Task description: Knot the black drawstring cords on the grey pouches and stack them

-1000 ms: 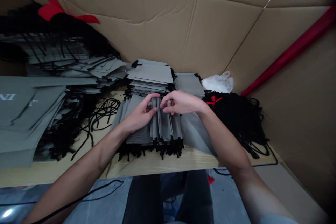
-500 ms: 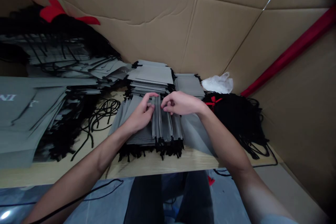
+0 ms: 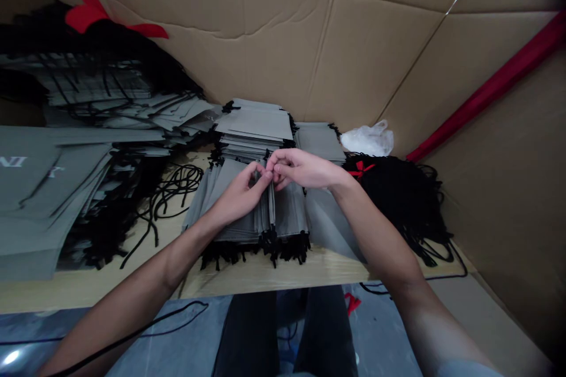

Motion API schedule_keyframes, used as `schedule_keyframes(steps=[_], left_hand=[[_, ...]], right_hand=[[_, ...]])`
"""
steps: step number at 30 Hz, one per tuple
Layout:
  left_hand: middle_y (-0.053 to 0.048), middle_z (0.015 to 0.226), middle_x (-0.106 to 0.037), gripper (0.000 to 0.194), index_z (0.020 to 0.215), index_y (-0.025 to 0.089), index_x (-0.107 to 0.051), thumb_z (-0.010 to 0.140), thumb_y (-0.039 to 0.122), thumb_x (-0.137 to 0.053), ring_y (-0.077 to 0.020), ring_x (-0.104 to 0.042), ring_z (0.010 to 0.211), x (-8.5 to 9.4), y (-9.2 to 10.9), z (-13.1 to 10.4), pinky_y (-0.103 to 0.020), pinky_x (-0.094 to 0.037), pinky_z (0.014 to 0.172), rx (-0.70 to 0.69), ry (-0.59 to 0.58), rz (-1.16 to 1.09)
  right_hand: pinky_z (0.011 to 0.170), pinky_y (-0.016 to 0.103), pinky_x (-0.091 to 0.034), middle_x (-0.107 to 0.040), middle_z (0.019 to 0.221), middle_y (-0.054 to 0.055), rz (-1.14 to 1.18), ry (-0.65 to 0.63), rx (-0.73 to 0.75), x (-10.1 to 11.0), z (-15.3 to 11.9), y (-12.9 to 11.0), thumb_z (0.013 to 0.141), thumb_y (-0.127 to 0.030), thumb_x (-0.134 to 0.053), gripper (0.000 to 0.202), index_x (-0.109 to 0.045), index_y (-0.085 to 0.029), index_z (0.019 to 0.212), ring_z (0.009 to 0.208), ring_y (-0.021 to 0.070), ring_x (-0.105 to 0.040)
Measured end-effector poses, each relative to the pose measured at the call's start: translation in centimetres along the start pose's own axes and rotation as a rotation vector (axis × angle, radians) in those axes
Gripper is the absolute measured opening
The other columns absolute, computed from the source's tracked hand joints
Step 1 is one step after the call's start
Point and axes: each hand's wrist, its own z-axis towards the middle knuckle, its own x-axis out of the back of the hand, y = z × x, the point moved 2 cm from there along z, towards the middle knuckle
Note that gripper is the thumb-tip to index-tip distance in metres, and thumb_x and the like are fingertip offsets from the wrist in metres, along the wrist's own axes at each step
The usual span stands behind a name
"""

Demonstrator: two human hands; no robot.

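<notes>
Here's the sheaf of gray pieces (image 3: 270, 212), on the bench (image 3: 327, 271), black ends (image 3: 270, 244) toward the person. The left hand (image 3: 243, 193) and right hand (image 3: 306, 169) meet over its far edge, fingers curled; whether either grips, I can't tell. Light fingertips suit these thin layers, keeping edges even, ends unsnagged.

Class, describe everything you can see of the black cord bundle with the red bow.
The black cord bundle lies in a thick heap on the wooden tabletop. Its many thin cords look like soft textile. A red bow sits near its left end; loose loops and strands trail rightward. Whether the right forearm touches it is unclear.
</notes>
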Motion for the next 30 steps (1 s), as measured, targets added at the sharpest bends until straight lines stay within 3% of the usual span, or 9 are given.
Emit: schedule_keyframes(steps=[2,5,9,12,17,21,24,27,30], left_hand=[[-0.002,0.093,-0.066,0.031,0.100,0.022,-0.060,0.106,0.052,-0.068,-0.0171,-0.056,0.080,0.0,-0.1,0.0,-0.027,-0.042,0.067,0.008,0.017,0.001],[0.002,0.089,-0.061,0.033,0.106,0.025,-0.053,0.099,0.049,-0.075,-0.0140,-0.052,0.069,0.0,-0.5,0.0,-0.026,-0.039,0.062,0.027,0.043,-0.003],[0.007,0.082,-0.050,0.038,0.129,0.027,-0.051,0.098,0.037,-0.071,-0.0120,-0.041,0.056,0.1,-0.6,-0.2,-0.025,-0.031,0.054,0.038,0.041,0.013],[0.004,0.081,-0.050,0.026,0.121,0.024,-0.065,0.098,0.035,-0.067,-0.0132,-0.043,0.061,0.1,0.0,-0.3,-0.026,-0.034,0.058,0.008,0.003,0.047],[0.003,0.081,-0.052,0.023,0.114,0.022,-0.073,0.098,0.037,-0.067,-0.0147,-0.042,0.064,0.0,0.2,-0.2,-0.027,-0.035,0.060,-0.002,0.002,0.082],[0.001,0.082,-0.055,0.024,0.110,0.022,-0.073,0.100,0.043,-0.068,-0.0168,-0.045,0.070,0.0,0.2,-0.1,-0.028,-0.038,0.064,-0.002,0.032,0.087],[0.001,0.080,-0.056,0.034,0.107,0.023,-0.071,0.104,0.056,-0.066,-0.0179,-0.047,0.070,0.0,0.5,-0.3,-0.029,-0.038,0.063,0.019,0.026,0.067],[0.000,0.082,-0.060,0.042,0.107,0.023,-0.071,0.103,0.065,-0.067,-0.0187,-0.052,0.073,0.1,0.7,-0.4,-0.029,-0.041,0.064,0.035,-0.001,0.035],[-0.001,0.095,-0.068,0.035,0.108,0.024,-0.068,0.090,0.051,-0.081,-0.0209,-0.061,0.086,0.1,0.6,-0.5,-0.030,-0.048,0.073,0.034,0.002,0.013]], right_hand=[[0.095,0.029,-0.073,-0.076,0.098,0.002,-0.004,-0.012,-0.001,0.0,-0.3,-0.3,0.115,-0.008,-0.045,0.024,-0.059,-0.022,0.102,0.094,0.0133,-0.081],[0.090,0.027,-0.071,-0.080,0.099,0.003,-0.079,-0.016,-0.028,0.7,-0.8,-0.3,0.113,-0.005,-0.045,0.025,-0.060,-0.022,0.102,0.096,0.0150,-0.084],[0.068,0.026,-0.059,-0.077,0.076,0.002,-0.304,0.125,-0.124,3.3,-1.3,0.5,0.094,0.004,-0.060,0.027,-0.060,-0.022,0.095,0.076,0.0200,-0.079],[0.062,0.028,-0.051,-0.072,0.060,0.000,-0.417,0.147,-0.220,4.7,-1.4,1.4,0.080,0.008,-0.067,0.033,-0.059,-0.024,0.087,0.066,0.0236,-0.077],[0.055,0.028,-0.055,-0.084,0.076,0.006,-0.343,0.059,-0.263,4.4,-0.8,2.2,0.095,-0.003,-0.066,0.023,-0.057,-0.024,0.093,0.068,0.0237,-0.081],[0.058,0.026,-0.060,-0.081,0.080,0.004,-0.224,0.050,-0.185,3.8,-0.5,2.1,0.103,-0.007,-0.063,0.020,-0.054,-0.025,0.098,0.069,0.0196,-0.079],[0.070,0.027,-0.068,-0.079,0.086,0.002,-0.120,0.003,-0.076,3.1,-0.9,1.4,0.109,-0.008,-0.055,0.017,-0.055,-0.024,0.106,0.075,0.0169,-0.079],[0.088,0.030,-0.072,-0.080,0.101,0.005,-0.044,-0.067,0.027,2.2,-1.4,0.2,0.114,-0.011,-0.048,0.017,-0.057,-0.023,0.107,0.100,0.0174,-0.083],[0.096,0.031,-0.071,-0.083,0.119,0.009,-0.038,-0.138,0.067,1.9,-1.9,-0.7,0.116,-0.012,-0.046,0.020,-0.060,-0.021,0.105,0.115,0.0175,-0.082]])
